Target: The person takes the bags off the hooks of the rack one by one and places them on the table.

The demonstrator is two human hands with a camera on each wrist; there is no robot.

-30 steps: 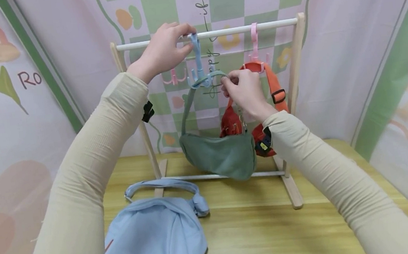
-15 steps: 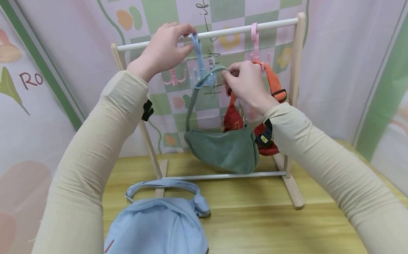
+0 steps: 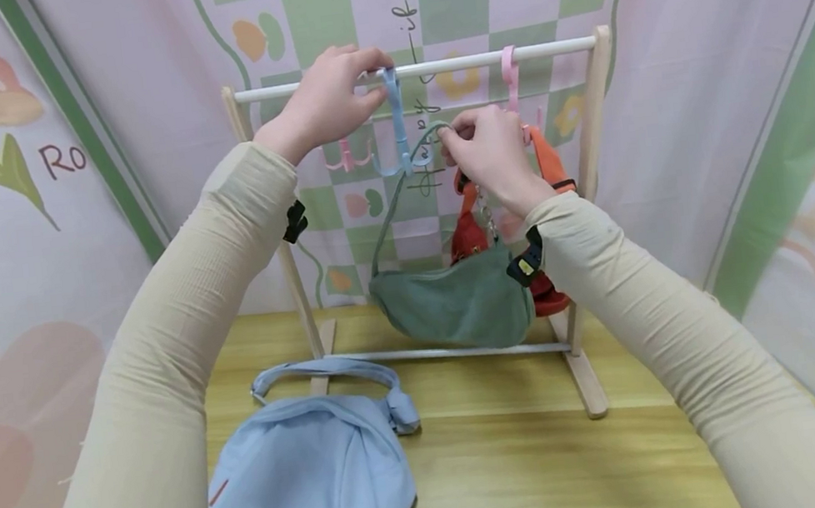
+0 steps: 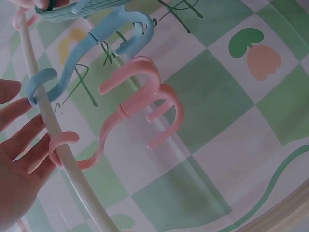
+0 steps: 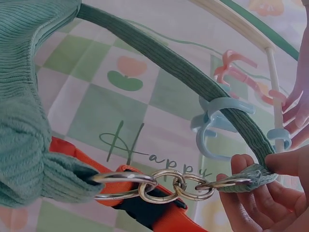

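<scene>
A green corduroy shoulder bag (image 3: 458, 303) hangs in front of the rack, tilted. My right hand (image 3: 490, 152) pinches its strap (image 5: 159, 63) near the end, where metal rings and a short chain (image 5: 169, 186) join strap to bag. In the right wrist view the strap passes over a prong of the light-blue hook hanger (image 5: 212, 125). That hanger is hooked on the white rail (image 3: 446, 65). My left hand (image 3: 340, 94) is at the rail beside the hanger's top, its extended fingers touching there. A pink hook hanger (image 4: 140, 101) hangs next to it on the left.
A light-blue bag (image 3: 312, 474) lies on the wooden table (image 3: 508, 477), front left. Another pink hanger (image 3: 510, 75) at the right holds a red-orange bag (image 3: 548, 158), partly behind my right hand. The rack's wooden posts (image 3: 592, 124) stand at either side.
My right hand has moved slightly up and right with the strap end, and the green bag has swung right. The light-blue hanger has turned. My left hand stays at the rail.
</scene>
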